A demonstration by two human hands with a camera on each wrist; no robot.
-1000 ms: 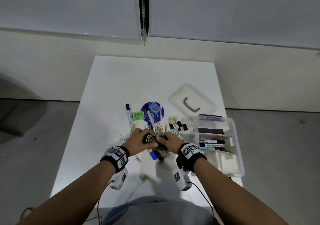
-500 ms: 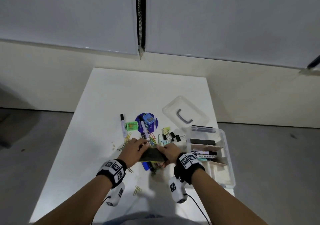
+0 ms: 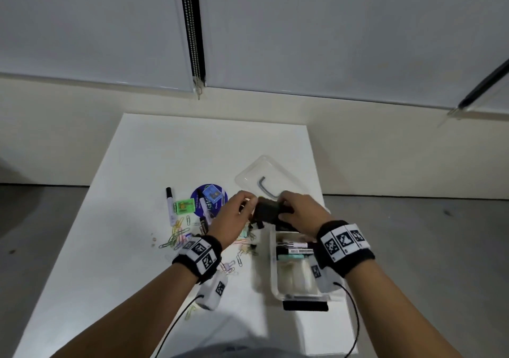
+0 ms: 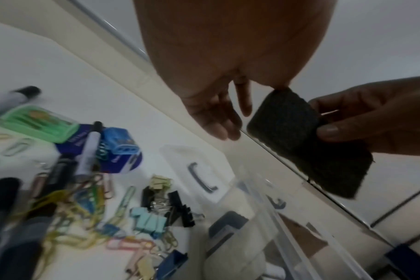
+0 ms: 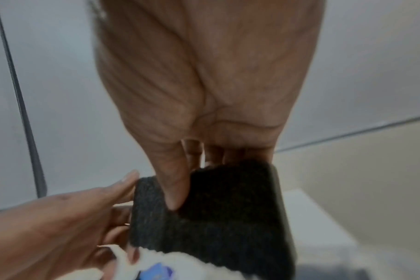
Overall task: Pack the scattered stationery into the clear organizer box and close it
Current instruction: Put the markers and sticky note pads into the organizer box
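White table (image 3: 132, 220) under you carries the scatter; your right hand (image 3: 298, 213) grips the dark felt eraser (image 3: 268, 213), thumb and fingers curled round it, now lifted off the clips to the far end of the clear organizer box (image 3: 274, 277); your left hand (image 3: 234, 217) has let go, fingers straight beside it; paper clips (image 3: 176, 236) lie behind.

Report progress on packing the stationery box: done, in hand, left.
Done: several pens and flat items already lie in the organizer box.
In hand: the right hand grips a dark felt eraser above the box; the left hand is open beside it.
Left: paper clips, binder clips, markers and the lid remain on the table.
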